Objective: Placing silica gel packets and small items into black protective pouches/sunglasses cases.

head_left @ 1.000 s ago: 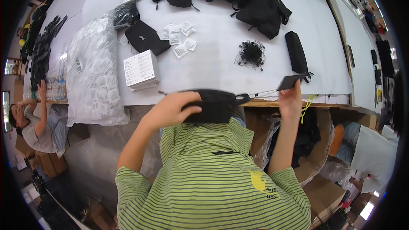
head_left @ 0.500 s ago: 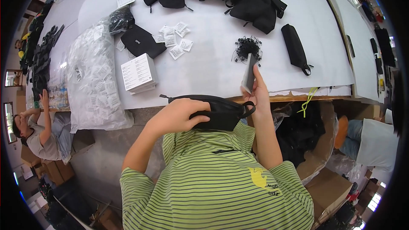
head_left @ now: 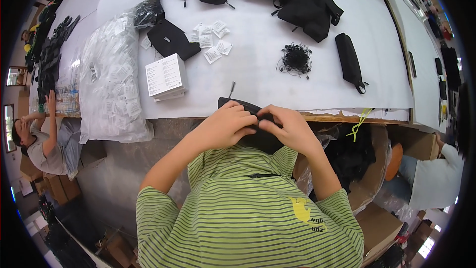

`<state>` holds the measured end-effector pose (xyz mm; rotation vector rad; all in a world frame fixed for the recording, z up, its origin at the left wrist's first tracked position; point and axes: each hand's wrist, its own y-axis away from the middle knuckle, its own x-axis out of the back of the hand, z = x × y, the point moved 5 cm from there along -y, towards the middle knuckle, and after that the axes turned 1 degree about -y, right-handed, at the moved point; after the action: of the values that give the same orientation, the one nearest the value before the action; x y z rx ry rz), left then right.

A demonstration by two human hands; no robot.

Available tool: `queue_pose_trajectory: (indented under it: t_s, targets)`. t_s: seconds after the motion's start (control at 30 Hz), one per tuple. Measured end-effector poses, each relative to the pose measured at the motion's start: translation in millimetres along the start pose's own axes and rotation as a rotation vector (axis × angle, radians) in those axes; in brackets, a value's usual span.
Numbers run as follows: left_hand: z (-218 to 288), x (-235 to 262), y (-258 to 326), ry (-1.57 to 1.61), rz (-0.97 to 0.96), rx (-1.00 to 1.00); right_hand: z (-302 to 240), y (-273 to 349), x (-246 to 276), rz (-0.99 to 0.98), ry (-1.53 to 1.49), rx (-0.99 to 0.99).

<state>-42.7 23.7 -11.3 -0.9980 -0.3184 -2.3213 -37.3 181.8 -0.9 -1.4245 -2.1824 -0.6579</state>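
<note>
A black zip pouch is held against my front at the table's near edge, its zip pull standing up at the left end. My left hand is closed on the pouch's upper rim, fingers bent over it. My right hand pinches the same rim from the other side, close to the left fingertips. Both hands cover much of the opening, so what is inside is hidden. Beyond them on the white table lies a tangle of black cords. Right of it rests another long black pouch.
A stack of printed white cards, loose white tags and a large clear bag of tags lie at left. Black pouches are heaped at the back. A carton holding black items stands below right. Another person sits at far left.
My right hand has come from the cords down to the pouch; the flat grey piece it held is out of sight. The pouch has tilted, and both hands now grip its rim.
</note>
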Motion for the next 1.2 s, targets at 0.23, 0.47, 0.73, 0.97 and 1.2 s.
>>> queue_pose_trajectory:
  t_s: [0.23, 0.47, 0.73, 0.97, 1.2]
  targets:
    - [-103, 42, -21, -0.187, 0.667, 0.325, 13, 11, -3, -0.104, -0.038, -0.111]
    - [-151, 47, -31, -0.384, 0.582, 0.502, 31, 16, -10, -0.090, -0.067, -0.201]
    - [-82, 69, -33, 0.206, 0.747, 0.349, 3, 8, 10, 0.124, 0.000, 0.046]
    - [-11, 49, -35, 0.136, 0.433, -0.022, -19, -8, 22, 0.306, 0.235, 0.260]
    - [-59, 23, 1, 0.785, 1.034, 0.273, -29, -8, 29, 0.502, 0.065, 0.276]
